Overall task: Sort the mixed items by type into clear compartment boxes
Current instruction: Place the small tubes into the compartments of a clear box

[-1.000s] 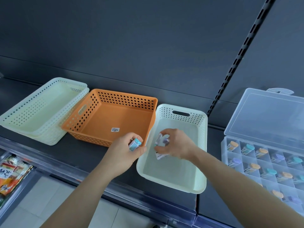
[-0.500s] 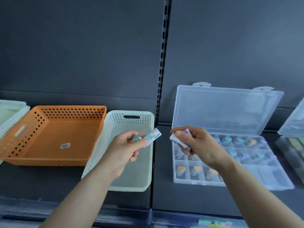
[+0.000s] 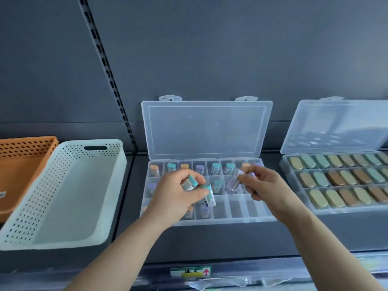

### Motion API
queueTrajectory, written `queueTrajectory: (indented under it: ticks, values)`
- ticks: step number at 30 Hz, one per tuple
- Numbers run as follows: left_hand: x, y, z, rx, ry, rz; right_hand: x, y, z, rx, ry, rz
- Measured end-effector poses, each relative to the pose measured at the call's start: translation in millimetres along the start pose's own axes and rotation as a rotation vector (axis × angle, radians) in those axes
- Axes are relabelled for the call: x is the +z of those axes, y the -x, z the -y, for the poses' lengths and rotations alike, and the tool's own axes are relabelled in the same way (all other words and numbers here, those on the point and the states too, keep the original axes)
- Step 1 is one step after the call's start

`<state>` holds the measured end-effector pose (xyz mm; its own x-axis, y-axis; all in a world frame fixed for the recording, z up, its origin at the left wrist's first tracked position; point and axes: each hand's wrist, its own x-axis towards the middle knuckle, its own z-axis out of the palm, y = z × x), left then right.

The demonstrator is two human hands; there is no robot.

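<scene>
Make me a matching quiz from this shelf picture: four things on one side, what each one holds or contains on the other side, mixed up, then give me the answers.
Column one
1. left hand
2. right hand
3. white basket
4. clear box on the right

Column two
A. purple-capped tube
B. oval pieces in tan, green and brown
C. teal-capped tubes
D. nothing visible inside

Pairs: 1-C, 2-A, 3-D, 4-B.
</scene>
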<state>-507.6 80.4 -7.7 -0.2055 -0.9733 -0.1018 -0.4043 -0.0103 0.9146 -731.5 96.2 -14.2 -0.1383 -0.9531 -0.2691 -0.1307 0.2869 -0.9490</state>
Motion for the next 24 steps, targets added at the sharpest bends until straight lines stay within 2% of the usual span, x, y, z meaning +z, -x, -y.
queueTrajectory:
  ticks: [9, 24]
  values:
    - [53.5, -3.3, 12.3, 0.047, -0.318, 0.025, -27.9, 5.1, -21.0, -0.031, 0.195, -0.015]
    - [60.0, -6.8, 10.4, 0.025, -0.592, 0.075, -26.0, 7.6, -19.5, 0.085, -0.032, 0.096]
